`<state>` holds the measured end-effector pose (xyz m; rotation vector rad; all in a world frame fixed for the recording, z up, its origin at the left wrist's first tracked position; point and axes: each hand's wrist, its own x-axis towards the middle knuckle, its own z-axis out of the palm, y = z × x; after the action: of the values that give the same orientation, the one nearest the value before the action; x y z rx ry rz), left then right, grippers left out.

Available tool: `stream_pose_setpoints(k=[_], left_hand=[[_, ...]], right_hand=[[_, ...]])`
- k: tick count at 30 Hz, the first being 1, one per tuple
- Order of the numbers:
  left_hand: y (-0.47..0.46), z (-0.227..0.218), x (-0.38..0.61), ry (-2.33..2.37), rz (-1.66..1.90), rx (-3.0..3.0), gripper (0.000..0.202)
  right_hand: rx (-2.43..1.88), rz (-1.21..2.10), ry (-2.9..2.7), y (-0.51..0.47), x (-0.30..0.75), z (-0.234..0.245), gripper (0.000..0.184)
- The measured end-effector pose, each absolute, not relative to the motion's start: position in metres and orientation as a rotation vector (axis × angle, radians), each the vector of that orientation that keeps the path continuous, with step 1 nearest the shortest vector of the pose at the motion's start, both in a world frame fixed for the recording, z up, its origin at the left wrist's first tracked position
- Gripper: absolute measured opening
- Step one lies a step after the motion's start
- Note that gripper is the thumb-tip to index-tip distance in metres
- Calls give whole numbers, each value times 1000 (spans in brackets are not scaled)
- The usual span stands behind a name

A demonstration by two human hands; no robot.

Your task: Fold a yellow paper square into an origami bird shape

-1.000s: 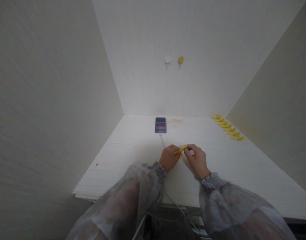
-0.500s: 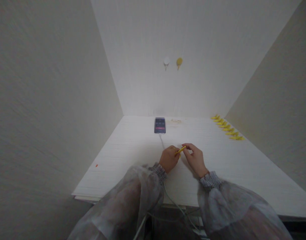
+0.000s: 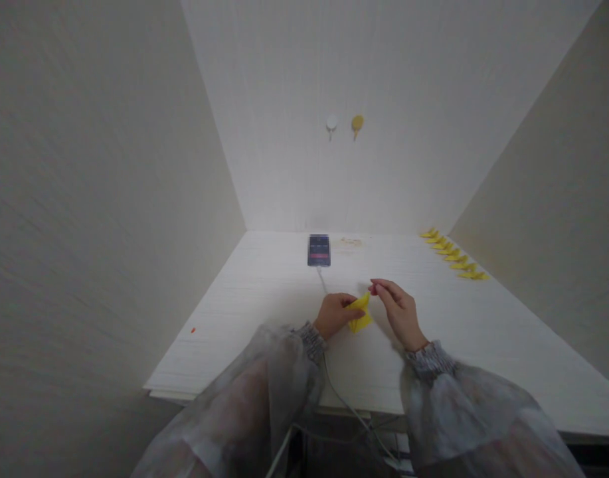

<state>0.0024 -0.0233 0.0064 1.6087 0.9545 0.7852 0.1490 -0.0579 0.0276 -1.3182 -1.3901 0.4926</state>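
Note:
A piece of yellow folded paper (image 3: 362,321) is held above the white table in front of me. My left hand (image 3: 337,315) pinches it from the left between thumb and fingers, its lower part spreading out below the thumb. At the paper's upper right corner, the thumb and forefinger of my right hand (image 3: 398,312) are closed together on the tip. Something pinkish-red shows at these fingertips; I cannot tell whether it is skin or a nail. The other fingers of my right hand are curled.
A phone-like device (image 3: 319,251) with a lit screen lies at the back, its white cable (image 3: 323,281) running toward me. Several yellow folded paper figures (image 3: 452,253) line the right edge. An orange bit (image 3: 193,330) lies left. Two round hooks (image 3: 357,123) are on the back wall.
The yellow paper has turned from a narrow edge-on strip to show a broader folded face. My right hand has moved slightly right, and my left hand's thumb now lies across the paper.

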Motion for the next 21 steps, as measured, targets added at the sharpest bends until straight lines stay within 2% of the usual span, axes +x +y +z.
stream_pose_setpoints(k=[3, 7, 21], left_hand=[[-19, 3, -3, 772, 769, 1319, 31], [-21, 6, -5, 658, 757, 1183, 26], [-23, 11, 0, 706, 678, 1202, 33]], right_hand=[[-1207, 731, -1476, -58, 148, 29, 26], [-1156, 893, -1609, -61, 145, 32, 24], [-1202, 776, -1628, -62, 143, 33, 26]])
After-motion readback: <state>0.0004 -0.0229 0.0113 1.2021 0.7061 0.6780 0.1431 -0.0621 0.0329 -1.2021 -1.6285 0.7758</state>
